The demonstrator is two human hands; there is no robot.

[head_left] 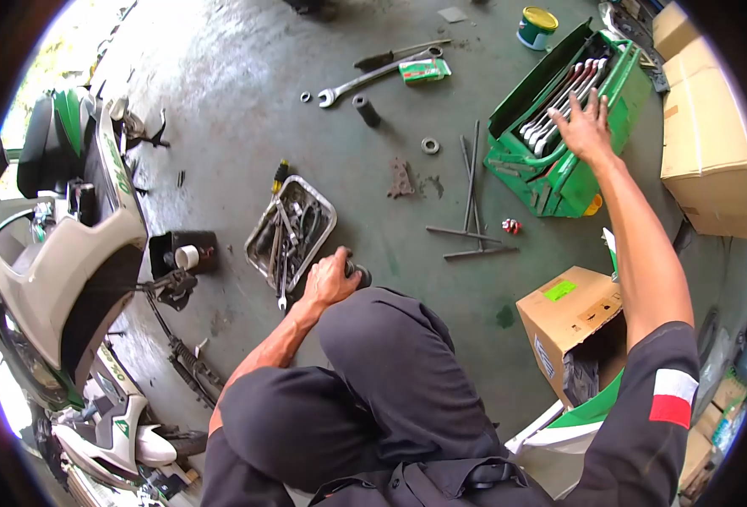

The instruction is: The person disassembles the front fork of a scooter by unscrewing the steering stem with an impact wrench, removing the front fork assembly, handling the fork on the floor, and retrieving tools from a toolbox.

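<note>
My right hand (586,128) reaches over a green metal toolbox (521,173), fingers spread. Its fingertips are at a row of combination wrenches (559,106) lying side by side in the box; whether they touch is hard to see. My left hand (331,279) is closed low beside my knee. A dark rounded thing (362,275) shows at its fingers, mostly hidden, and its kind is unclear. Just left of that hand is a metal tray (333,218) full of wrenches and small tools, with a yellow-and-black screwdriver handle (280,173) at its rim.
On the floor lie a large combination wrench (373,79), a screwdriver (378,59), a green-white packet (424,71), a dark socket (365,111), a ring (430,145) and T-handle wrenches (472,194). Cardboard boxes (711,127) stand right, an open carton (559,313) nearer. Motorbike parts (78,253) fill the left.
</note>
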